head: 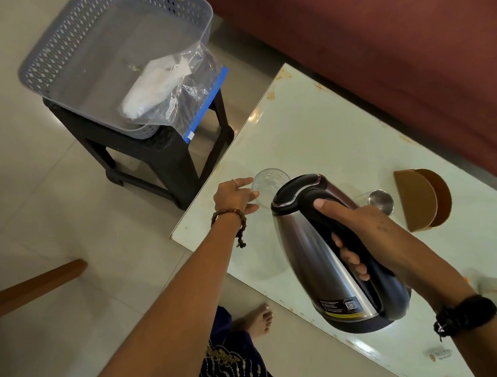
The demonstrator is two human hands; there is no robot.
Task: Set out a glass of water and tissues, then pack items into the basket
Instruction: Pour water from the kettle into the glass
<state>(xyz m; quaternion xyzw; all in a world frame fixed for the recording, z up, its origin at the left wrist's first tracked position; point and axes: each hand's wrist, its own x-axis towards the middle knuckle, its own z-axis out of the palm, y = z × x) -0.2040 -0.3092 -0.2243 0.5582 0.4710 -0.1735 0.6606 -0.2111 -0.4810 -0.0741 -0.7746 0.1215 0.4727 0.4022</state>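
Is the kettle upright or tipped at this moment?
Tipped. The right hand holds the kettle by its handle, lifted off the table, top leaning toward the glass steadied by the left hand.

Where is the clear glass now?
The clear glass stands on the table's near-left corner, held by the left hand, just beyond the kettle's lid.

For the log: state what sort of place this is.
Probably a home living room: a maroon sofa beside a low white table, tiled floor, and an electric kettle in the right hand.
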